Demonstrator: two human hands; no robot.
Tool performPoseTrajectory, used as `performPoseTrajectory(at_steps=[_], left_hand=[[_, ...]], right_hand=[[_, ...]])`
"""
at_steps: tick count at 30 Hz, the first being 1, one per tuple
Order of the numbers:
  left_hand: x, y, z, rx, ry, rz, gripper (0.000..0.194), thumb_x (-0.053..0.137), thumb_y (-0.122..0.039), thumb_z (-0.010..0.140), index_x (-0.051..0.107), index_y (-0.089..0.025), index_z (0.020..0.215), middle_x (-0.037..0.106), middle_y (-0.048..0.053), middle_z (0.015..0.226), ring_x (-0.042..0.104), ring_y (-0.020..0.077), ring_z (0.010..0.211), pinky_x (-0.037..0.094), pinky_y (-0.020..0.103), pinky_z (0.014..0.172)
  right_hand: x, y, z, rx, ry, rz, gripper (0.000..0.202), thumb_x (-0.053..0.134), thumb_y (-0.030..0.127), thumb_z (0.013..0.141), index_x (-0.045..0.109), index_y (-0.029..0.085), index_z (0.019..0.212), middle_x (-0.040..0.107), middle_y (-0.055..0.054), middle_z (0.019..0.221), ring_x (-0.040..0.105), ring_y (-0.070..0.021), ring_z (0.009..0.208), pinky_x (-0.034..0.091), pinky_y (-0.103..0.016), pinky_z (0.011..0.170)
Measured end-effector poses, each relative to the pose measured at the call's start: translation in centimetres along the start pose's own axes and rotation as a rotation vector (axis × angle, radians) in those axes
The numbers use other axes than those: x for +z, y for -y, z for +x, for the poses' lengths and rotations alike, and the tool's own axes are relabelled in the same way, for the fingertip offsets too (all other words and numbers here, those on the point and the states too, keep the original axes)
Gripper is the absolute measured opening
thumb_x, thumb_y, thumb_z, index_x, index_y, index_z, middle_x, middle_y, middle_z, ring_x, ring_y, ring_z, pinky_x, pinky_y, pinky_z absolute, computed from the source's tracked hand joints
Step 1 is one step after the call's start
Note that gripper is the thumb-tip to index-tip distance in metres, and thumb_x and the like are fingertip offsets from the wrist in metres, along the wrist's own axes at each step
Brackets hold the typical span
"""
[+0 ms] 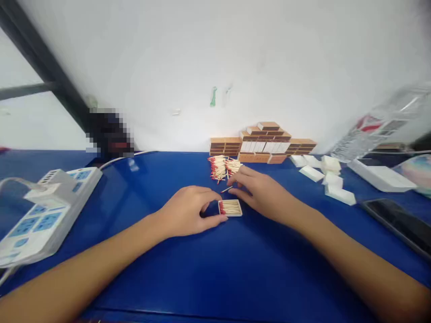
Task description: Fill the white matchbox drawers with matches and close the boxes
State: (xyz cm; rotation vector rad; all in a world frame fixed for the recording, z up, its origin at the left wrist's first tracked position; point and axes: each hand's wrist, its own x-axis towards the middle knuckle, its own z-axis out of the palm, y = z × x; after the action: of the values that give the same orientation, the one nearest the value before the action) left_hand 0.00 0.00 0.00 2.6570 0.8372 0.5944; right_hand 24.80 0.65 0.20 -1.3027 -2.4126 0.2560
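On the blue table (161, 278), my left hand (186, 211) is part-open; I cannot tell whether it grips. My right hand (257, 190) is pinched closed. The match pile (220, 168) lies far; the filled tray (231, 207), centre, nearer, could shift if nudged. My pinched match (226, 190) could drop under slack fingertip pressure

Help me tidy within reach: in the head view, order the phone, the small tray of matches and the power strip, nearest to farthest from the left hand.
From the left hand:
1. Small tray of matches, right at its fingertips.
2. Power strip, off to the left.
3. Phone, at the far right.
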Motion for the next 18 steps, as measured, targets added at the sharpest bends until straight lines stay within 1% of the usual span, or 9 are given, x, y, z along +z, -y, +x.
performPoseTrajectory(at_steps=[1,3,6,8,11,14,15,16,18], left_hand=[[0.0,0.1,0.0,-0.009,0.002,0.009,0.031,0.072,-0.045,0.095,0.076,-0.016,0.106,0.058,-0.003,0.07,0.054,0.0128,0.064,0.039,0.027,0.063],[-0.1,0.4,0.0,-0.038,0.005,0.026,0.03,0.071,-0.045,0.095,0.076,-0.018,0.107,0.058,-0.004,0.069,0.054,0.0128,0.063,0.037,0.027,0.062],[-0.3,0.7,0.0,-0.117,0.002,0.061,0.03,0.071,-0.046,0.094,0.076,-0.021,0.109,0.056,-0.005,0.067,0.052,0.0124,0.061,0.034,0.027,0.059],[-0.4,0.9,0.1,-0.156,0.002,0.074,0.03,0.071,-0.047,0.094,0.076,-0.022,0.11,0.056,-0.005,0.066,0.051,0.0122,0.06,0.032,0.027,0.059],[-0.5,1.1,0.1,-0.168,0.011,0.062,0.031,0.07,-0.048,0.094,0.075,-0.023,0.112,0.057,-0.005,0.067,0.052,0.0123,0.061,0.033,0.027,0.06],[-0.4,1.1,0.0,-0.164,0.015,0.05,0.03,0.07,-0.048,0.094,0.075,-0.024,0.112,0.057,-0.005,0.068,0.053,0.0122,0.061,0.033,0.027,0.06],[-0.4,1.0,0.0,-0.162,0.01,0.051,0.03,0.07,-0.047,0.094,0.075,-0.024,0.111,0.057,-0.005,0.068,0.053,0.0121,0.062,0.033,0.027,0.06],[-0.4,1.0,0.0,-0.157,0.002,0.053,0.029,0.071,-0.047,0.094,0.075,-0.023,0.111,0.057,-0.005,0.068,0.053,0.0121,0.062,0.034,0.027,0.06],[-0.4,0.7,-0.1,-0.114,-0.026,0.045,0.03,0.071,-0.046,0.094,0.075,-0.022,0.112,0.057,-0.005,0.067,0.053,0.0119,0.061,0.035,0.026,0.06]], right_hand=[[0.2,0.0,0.2,0.01,0.035,-0.022,0.007,0.061,0.024,0.103,0.066,0.02,0.106,0.062,-0.006,0.109,0.062,-0.019,0.089,0.047,-0.032,0.077],[0.4,0.1,0.6,0.027,0.083,-0.053,0.009,0.059,0.023,0.104,0.065,0.019,0.098,0.062,-0.007,0.107,0.061,-0.0189,0.087,0.047,-0.032,0.075],[0.1,0.3,0.7,0.041,0.106,-0.073,0.012,0.055,0.02,0.104,0.061,0.018,0.094,0.062,-0.009,0.106,0.061,-0.0186,0.084,0.046,-0.031,0.073],[-0.3,0.7,0.5,0.049,0.059,-0.055,0.011,0.053,0.019,0.105,0.06,0.019,0.096,0.062,-0.009,0.108,0.06,-0.018,0.082,0.045,-0.031,0.072],[-0.7,1.6,0.0,0.038,-0.01,0.003,0.011,0.051,0.021,0.106,0.059,0.02,0.098,0.062,-0.007,0.108,0.06,-0.0176,0.082,0.045,-0.03,0.072],[-0.7,2.1,-0.3,0.003,0.041,0.051,0.014,0.054,0.025,0.105,0.06,0.021,0.093,0.063,-0.006,0.103,0.06,-0.017,0.081,0.043,-0.029,0.069],[-0.8,1.9,-0.3,-0.004,0.048,0.057,0.015,0.054,0.027,0.105,0.06,0.021,0.093,0.064,-0.005,0.102,0.06,-0.0169,0.081,0.043,-0.029,0.069],[-0.9,1.6,-0.3,-0.002,0.028,0.053,0.015,0.054,0.028,0.105,0.061,0.021,0.093,0.064,-0.005,0.101,0.06,-0.017,0.081,0.043,-0.029,0.07],[-1.4,0.3,-0.2,0.047,-0.069,0.008,0.016,0.054,0.029,0.104,0.062,0.021,0.093,0.066,-0.006,0.099,0.06,-0.018,0.082,0.043,-0.03,0.072]])
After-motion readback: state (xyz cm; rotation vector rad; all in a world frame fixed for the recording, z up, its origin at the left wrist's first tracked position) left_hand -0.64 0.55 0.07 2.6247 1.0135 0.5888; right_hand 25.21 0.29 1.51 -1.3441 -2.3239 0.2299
